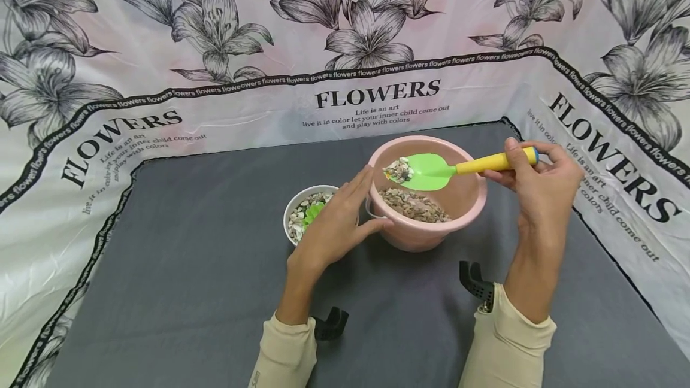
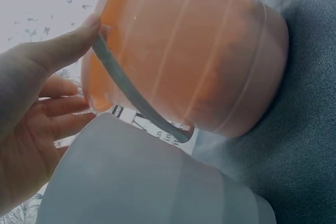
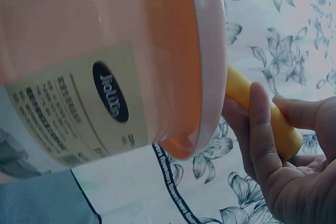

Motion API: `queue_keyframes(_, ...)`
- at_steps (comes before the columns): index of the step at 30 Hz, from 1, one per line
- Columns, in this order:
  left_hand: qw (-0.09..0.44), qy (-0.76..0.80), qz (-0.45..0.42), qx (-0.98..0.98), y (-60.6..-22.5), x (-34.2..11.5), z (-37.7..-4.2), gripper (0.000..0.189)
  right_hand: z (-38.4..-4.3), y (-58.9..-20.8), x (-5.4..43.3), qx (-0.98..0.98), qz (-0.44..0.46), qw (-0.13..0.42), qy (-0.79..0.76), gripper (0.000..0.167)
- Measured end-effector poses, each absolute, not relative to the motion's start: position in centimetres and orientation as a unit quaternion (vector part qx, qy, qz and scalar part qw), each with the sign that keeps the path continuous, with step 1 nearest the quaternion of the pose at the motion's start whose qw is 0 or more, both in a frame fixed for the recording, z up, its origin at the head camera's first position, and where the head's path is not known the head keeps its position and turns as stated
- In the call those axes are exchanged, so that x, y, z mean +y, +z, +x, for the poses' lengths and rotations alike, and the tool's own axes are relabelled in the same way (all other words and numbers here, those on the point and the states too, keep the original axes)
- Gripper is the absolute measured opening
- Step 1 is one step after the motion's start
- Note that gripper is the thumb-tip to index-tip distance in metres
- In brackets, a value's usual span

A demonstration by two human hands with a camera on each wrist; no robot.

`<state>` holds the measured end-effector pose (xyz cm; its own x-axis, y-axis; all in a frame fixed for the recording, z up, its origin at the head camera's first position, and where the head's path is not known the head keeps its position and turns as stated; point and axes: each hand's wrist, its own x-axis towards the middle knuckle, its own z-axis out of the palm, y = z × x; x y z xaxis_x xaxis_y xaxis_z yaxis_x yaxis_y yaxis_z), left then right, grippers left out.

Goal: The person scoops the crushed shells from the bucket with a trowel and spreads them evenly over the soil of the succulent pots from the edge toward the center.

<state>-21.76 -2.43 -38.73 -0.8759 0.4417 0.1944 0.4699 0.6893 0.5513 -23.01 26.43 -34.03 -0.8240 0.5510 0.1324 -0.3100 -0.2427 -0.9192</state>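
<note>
In the head view my right hand (image 1: 541, 181) grips the yellow handle of a small green shovel (image 1: 431, 172), pinched between thumb and fingers. Its blade, loaded at the tip with small pebbles (image 1: 399, 170), hovers over a pink bucket (image 1: 471, 205) with more gravel (image 1: 415, 205) inside. The right wrist view shows the fingers around the yellow handle (image 3: 283, 129). My left hand (image 1: 336, 220) rests its thumb against the bucket's rim, its fingers extended along the left side. Partly behind that hand stands a white pot (image 1: 287, 226) with pebbles and a green succulent (image 1: 312, 213).
A grey cloth (image 1: 205, 268) covers the table. A white flower-printed cloth (image 1: 242, 112) rises behind it and along both sides. The bucket's pale carrying handle (image 2: 136, 98) hangs on its left side, close to the white pot.
</note>
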Motion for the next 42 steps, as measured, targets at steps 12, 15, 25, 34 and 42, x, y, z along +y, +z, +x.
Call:
queue_keyframes(12, 0.012, -0.329, -0.237, -0.914, -38.4, -3.9, -21.7, 0.097, -22.9, -33.3, 25.2, -0.528, -0.094, 0.290, 0.793, 0.024)
queue_keyframes(15, 0.006, -0.327, -0.229, -0.917, -38.1, -5.1, -21.9, 0.098, -22.8, -33.0, 24.5, -0.522, -0.085, 0.287, 0.799, 0.025)
queue_keyframes(25, -0.055, -0.363, -0.191, -0.910, -38.5, -11.0, -22.4, 0.117, -23.6, -33.2, 19.8, -0.541, -0.013, 0.250, 0.803, 0.019)
queue_keyframes(34, -0.159, -0.377, -0.179, -0.895, -39.4, -14.7, -22.8, 0.150, -22.9, -33.4, 15.4, -0.660, -0.014, 0.220, 0.718, 0.026)
queue_keyframes(42, -0.173, -0.361, -0.178, -0.899, -39.7, -15.3, -22.8, 0.146, -22.0, -34.0, 11.2, -0.781, 0.056, 0.252, 0.568, 0.040)
